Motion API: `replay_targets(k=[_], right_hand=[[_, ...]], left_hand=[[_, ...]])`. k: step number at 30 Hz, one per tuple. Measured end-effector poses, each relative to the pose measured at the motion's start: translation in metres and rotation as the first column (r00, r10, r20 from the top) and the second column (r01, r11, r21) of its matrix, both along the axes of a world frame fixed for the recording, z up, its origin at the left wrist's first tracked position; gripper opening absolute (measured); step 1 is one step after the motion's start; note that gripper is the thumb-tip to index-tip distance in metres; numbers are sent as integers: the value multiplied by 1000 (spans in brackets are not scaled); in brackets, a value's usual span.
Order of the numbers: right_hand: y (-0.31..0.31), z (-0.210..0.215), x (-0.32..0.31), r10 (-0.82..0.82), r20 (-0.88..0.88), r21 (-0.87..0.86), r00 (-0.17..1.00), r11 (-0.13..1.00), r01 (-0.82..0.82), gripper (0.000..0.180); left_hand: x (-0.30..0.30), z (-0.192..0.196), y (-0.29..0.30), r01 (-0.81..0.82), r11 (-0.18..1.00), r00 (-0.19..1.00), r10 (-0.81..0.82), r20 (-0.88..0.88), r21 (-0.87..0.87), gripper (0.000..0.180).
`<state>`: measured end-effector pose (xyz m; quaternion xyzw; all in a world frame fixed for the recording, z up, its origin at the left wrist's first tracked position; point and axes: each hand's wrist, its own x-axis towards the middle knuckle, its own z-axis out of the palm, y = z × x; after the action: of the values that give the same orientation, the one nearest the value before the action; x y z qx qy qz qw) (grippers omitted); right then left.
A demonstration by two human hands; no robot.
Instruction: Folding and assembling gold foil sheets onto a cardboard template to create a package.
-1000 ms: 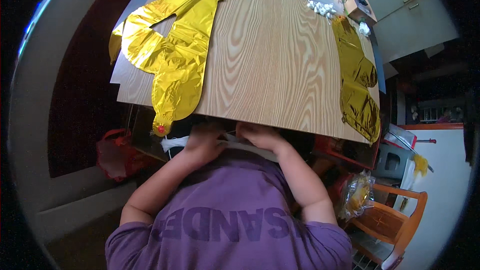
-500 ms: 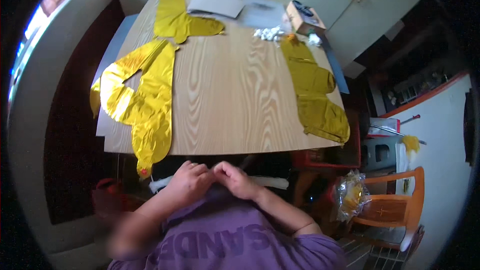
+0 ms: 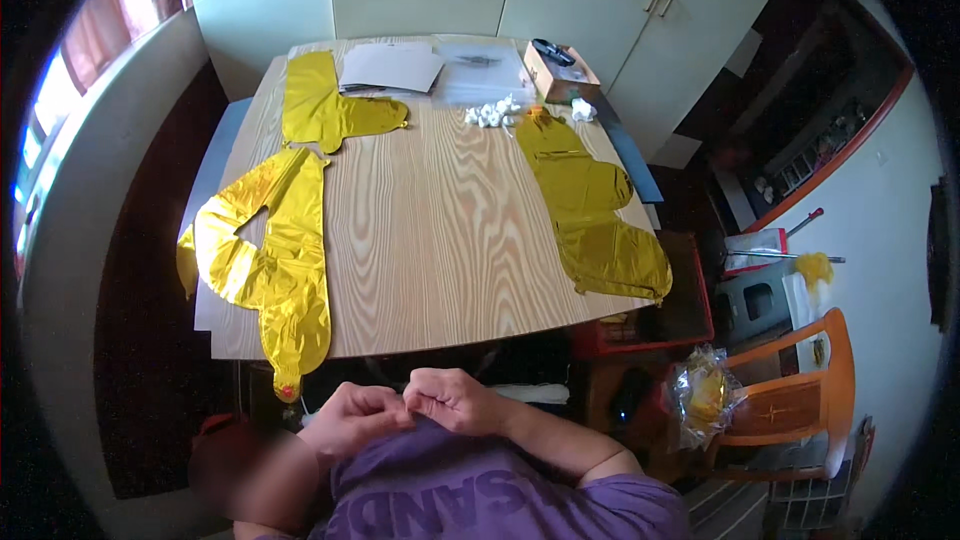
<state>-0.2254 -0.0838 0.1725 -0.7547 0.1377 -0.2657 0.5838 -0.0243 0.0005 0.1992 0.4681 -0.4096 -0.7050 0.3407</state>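
Observation:
My left hand (image 3: 355, 418) and my right hand (image 3: 450, 401) meet just off the table's near edge, in front of the purple shirt. The fingers of both are closed in a pinch, fingertips together. Anything between them is too small or hidden to make out. Closest to the left hand is a flat gold foil balloon (image 3: 297, 275), its narrow end with a red spot hanging over the edge. Another flat foil balloon (image 3: 313, 105) lies behind it, and a third, darker gold foil balloon (image 3: 590, 208) stretches along the table's right side.
On the far part of the wooden table (image 3: 430, 240) are a stack of papers (image 3: 388, 68), a clear plastic sheet (image 3: 480, 75), crumpled white bits (image 3: 490, 114) and an open box (image 3: 560, 75). A wooden chair (image 3: 785, 400) with a plastic bag (image 3: 702, 395) stands at the right.
My view has tilted up, so the table sits lower in the picture. Both hands remain together, and the left has turned so its thumb side shows. The foil balloons lie unchanged.

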Motion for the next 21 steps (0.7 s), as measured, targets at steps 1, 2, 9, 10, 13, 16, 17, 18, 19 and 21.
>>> replay_targets(k=[1, 2, 9, 10, 13, 16, 17, 18, 19, 21], right_hand=[[3, -5, 3, -43, 9, 46, 999, 998, 42, 14], [7, -11, 6, -85, 16, 92, 996, 992, 83, 14], [15, 2, 6, -13, 40, -477, 999, 878, 31, 10], [6, 27, 3, -26, 114, -547, 993, 833, 85, 8], [-19, 63, 0, -125, 27, -472, 992, 873, 123, 8], [-24, 27, 5, -12, -37, -356, 999, 934, -2, 7], [-17, 15, 4, 54, -75, -333, 996, 940, -76, 7], [-2, 10, 3, 150, 19, -327, 989, 935, -136, 4], [5, 24, 5, 211, 43, -288, 977, 939, -190, 3], [5, 52, 0, 204, 120, -263, 972, 950, -167, 3]], left_hand=[[-3, -4, 2, -158, 987, 975, 157, -161, 5, 13], [-9, -9, 3, -309, 950, 899, 304, -315, 34, 13], [-1, -22, -22, 77, 295, 426, 854, 299, -952, 6], [-1, -28, -19, 149, 293, 524, 787, 326, -945, 7], [-6, -23, -2, 225, 337, 815, 449, 366, -914, 9], [-19, 2, 2, -139, 537, 946, 320, 48, -832, 4], [-16, 5, 0, -293, 564, 903, 430, -29, -773, 5], [-12, 8, -4, -447, 561, 834, 544, -96, -697, 5], [-7, 13, -5, -418, 593, 730, 670, 133, -688, 8], [3, -17, -10, 12, 425, 669, 670, 323, -905, 13]])
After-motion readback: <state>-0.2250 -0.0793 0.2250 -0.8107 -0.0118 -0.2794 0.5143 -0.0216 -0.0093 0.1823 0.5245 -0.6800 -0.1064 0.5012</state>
